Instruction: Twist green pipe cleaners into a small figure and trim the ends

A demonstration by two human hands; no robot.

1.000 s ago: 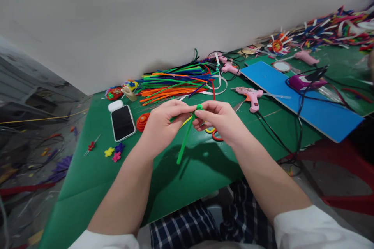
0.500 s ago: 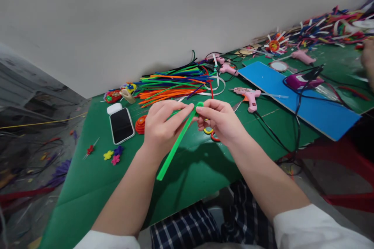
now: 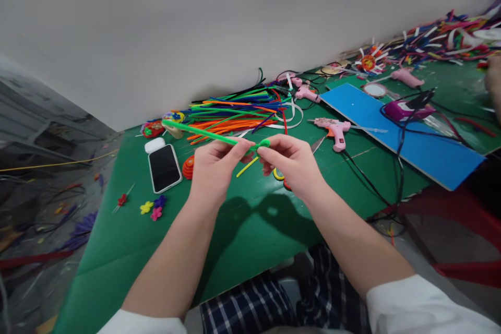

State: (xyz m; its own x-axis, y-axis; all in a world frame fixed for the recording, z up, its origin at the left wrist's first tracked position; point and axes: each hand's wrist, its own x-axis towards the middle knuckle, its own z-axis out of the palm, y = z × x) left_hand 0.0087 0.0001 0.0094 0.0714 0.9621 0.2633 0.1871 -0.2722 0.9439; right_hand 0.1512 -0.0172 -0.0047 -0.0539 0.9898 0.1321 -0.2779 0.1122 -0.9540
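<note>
A bright green pipe cleaner [image 3: 203, 132] is held between both hands above the table. My left hand [image 3: 214, 167] pinches it, and its long free end points left and slightly up. The fingers of my right hand [image 3: 287, 155] are closed on the short bent end, which forms a small curl. Below the hands lies a thin yellow stick [image 3: 247, 166]. Scissors [image 3: 278, 174] with yellow and red handles rest partly hidden behind my right hand. Just left of my left hand sits an orange coiled piece [image 3: 188, 167], partly covered.
Behind the hands is a pile of coloured pipe cleaners [image 3: 235, 107]. A phone [image 3: 164, 168] and small felt-like flowers [image 3: 156, 213] lie left. At right are a pink glue gun [image 3: 333, 129], a blue board [image 3: 395, 130] and black cords [image 3: 364, 175]. Another person's hand [image 3: 493, 83] shows at the far right.
The green pipe cleaner's long end has swung from pointing down toward me to pointing left and away. The yellow stick under the hands has come into view.
</note>
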